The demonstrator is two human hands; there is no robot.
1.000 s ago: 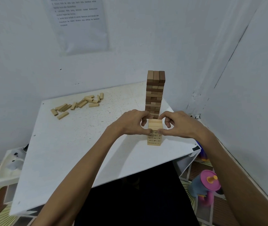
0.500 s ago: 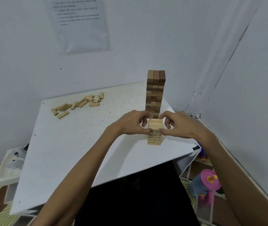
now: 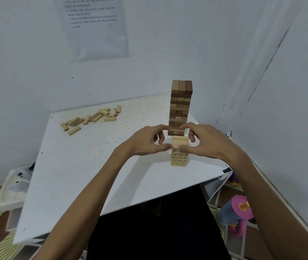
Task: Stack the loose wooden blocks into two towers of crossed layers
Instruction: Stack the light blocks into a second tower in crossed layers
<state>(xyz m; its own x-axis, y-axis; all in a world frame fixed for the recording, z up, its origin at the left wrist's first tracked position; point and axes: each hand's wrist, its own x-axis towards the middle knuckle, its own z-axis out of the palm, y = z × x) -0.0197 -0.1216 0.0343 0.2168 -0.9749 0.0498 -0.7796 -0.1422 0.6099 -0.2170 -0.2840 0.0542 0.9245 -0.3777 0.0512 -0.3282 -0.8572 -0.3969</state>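
A short tower of pale wooden blocks (image 3: 179, 158) stands near the table's front right edge. My left hand (image 3: 143, 142) and my right hand (image 3: 208, 142) hold its top from either side. Both thumbs press on the top layers, and the curled fingers arch round behind them. Just behind it rises a tall tower of darker blocks (image 3: 180, 104) in crossed layers. Several loose pale blocks (image 3: 93, 118) lie in a scattered pile at the table's far left.
The white table (image 3: 85, 166) sits in a corner, with a wall close on the right and another behind. On the floor are a pink and blue toy (image 3: 237, 212) at right and a white box (image 3: 14, 186) at left.
My index fingers have lifted and spread a little away from the short tower's top. The thumbs stay on it. Both towers and the loose blocks have not moved.
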